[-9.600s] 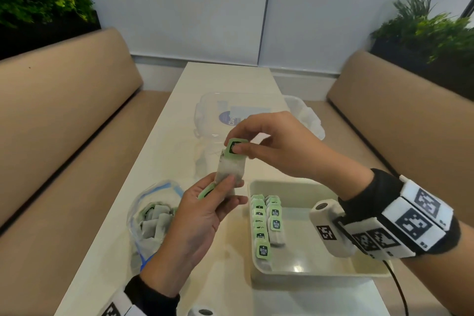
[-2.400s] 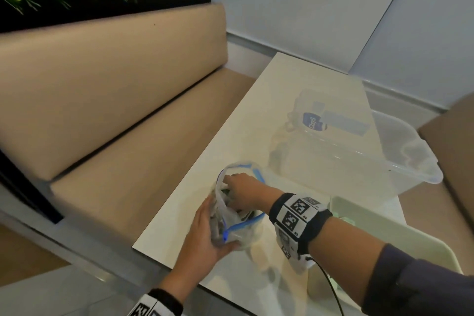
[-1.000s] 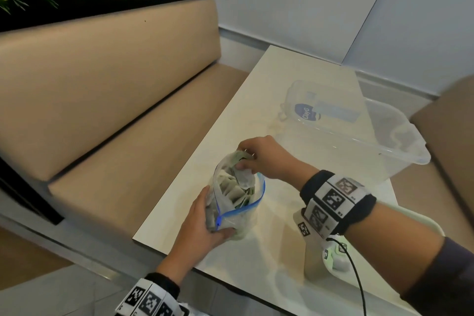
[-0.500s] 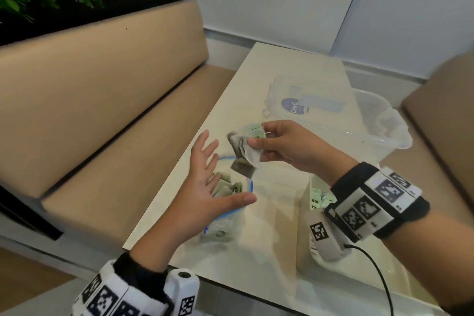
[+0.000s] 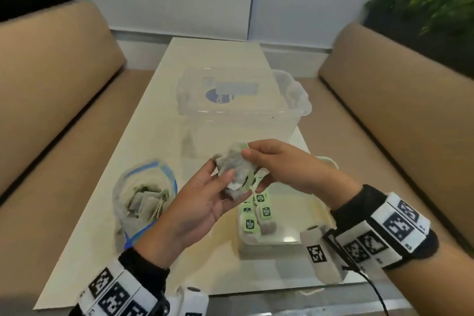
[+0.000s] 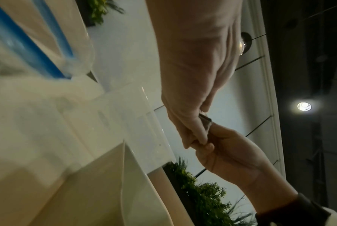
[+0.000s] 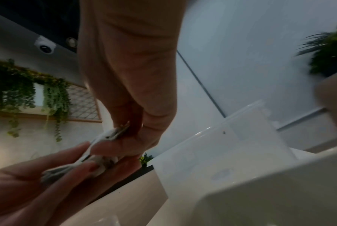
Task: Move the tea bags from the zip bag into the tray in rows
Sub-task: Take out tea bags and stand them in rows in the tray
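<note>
A small bunch of tea bags (image 5: 234, 170) with green tags is held between both hands above the table, just left of the tray. My right hand (image 5: 275, 165) pinches the top of the bunch (image 7: 113, 134). My left hand (image 5: 205, 195) cups it from below, thumb on its front. The zip bag (image 5: 143, 202) with a blue seal stands open at the left, several tea bags inside. The pale tray (image 5: 325, 161) at the right holds two short rows of tea bags (image 5: 256, 213) along its left side.
A clear plastic tub (image 5: 241, 105) with a lid sits behind the tray mid-table. Tan bench seats (image 5: 51, 100) flank the narrow table (image 5: 159, 120) on both sides. Planters (image 5: 423, 15) stand behind the benches.
The right hand has carried the tea bags from above the zip bag toward the tray. The left hand, open half a second ago, now holds the bunch from below.
</note>
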Motion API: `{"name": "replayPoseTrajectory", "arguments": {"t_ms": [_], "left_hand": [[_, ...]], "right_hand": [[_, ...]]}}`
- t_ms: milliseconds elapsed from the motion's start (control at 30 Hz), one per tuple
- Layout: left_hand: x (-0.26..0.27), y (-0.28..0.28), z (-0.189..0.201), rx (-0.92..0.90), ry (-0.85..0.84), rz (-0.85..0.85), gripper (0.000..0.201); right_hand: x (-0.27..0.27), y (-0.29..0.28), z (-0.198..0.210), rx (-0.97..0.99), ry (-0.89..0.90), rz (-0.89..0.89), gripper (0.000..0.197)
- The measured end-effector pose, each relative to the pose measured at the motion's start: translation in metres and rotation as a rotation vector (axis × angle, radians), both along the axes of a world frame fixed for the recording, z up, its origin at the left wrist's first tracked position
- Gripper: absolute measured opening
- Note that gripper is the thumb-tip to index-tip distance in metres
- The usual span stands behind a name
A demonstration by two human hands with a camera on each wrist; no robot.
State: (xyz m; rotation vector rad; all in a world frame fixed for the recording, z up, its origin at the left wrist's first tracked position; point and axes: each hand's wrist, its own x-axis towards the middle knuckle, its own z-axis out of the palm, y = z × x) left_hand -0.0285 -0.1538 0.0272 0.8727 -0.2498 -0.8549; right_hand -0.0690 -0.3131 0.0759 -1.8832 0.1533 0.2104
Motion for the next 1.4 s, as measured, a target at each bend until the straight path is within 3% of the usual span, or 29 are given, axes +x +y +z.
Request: {"name": "replayPoseTrajectory", "arguments": {"t_ms": [233,333,433,567,700,1000,1200,1400], "left_hand": [[-0.008,-0.016,0.003,0.005,0.086,-0.062,0.043],[-0.007,-0.017,0.004,0.029,0.088,-0.03,0.038],[-0.004,-0.017,0.005,0.069,0.115,0.035,0.029],[0.003,-0.019,0.003,0.094,0.141,0.135,0.02],[0.007,-0.016,0.007,0.045,0.179,0.096,0.014],[0.008,-0.014,0.005,0.009,0.265,0.026,0.033],[0.005,-0.014,0.002,0.047,0.285,0.038,0.035],[0.002,-0.016,-0.003,0.051,0.307,0.033,0.035]], "right_hand": [[-0.013,-0.019,-0.007,-0.225,-0.12,-0.133,0.016],[-0.014,-0.02,-0.011,-0.453,-0.25,-0.101,0.021],[-0.017,-0.017,-0.01,-0.535,-0.476,-0.067,0.03],[-0.017,-0.008,-0.005,-0.669,-0.664,0.116,0.02],[-0.014,-0.003,-0.003,-0.747,-0.636,0.106,0.023],[-0.008,0.009,0.001,-0.936,-0.51,0.039,0.044],[-0.012,0.013,0.003,-0.93,-0.436,0.043,0.02],[-0.018,0.006,0.013,-0.847,-0.377,0.03,0.011]]}}
